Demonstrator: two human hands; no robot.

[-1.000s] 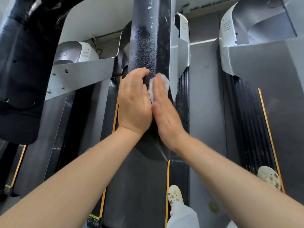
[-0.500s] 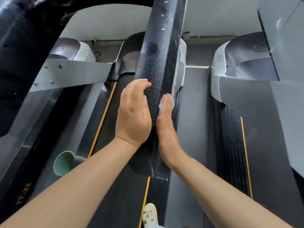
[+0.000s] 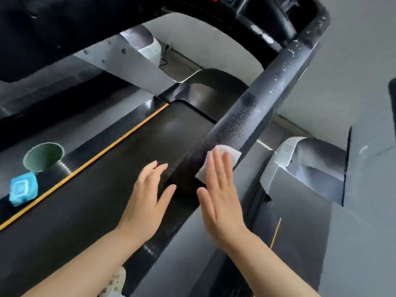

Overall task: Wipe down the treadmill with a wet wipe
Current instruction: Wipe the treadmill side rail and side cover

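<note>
Flat right hand pressing limp, soft white wet wipe against black textured treadmill handrail; open left hand steadying, gripping nothing

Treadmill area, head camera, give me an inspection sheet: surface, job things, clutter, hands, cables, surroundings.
Surface: black textured treadmill handrail runs diagonally; white flecks and streaks show on its upper stretch.
Job's things: white wet wipe lies flat on the handrail under the right hand's fingers; blue wipe packet rests on the left side rail.
Clutter: green round cup beside the packet.
Hands: left hand open, fingers straight, at the handrail's left side; right hand open, pressing the wipe.
Cables: a dark cord by the far wall, blurred.
Surroundings: dark treadmill belt with an orange edge line; a grey-and-white neighbouring machine on the right; a white shoe below.
</note>
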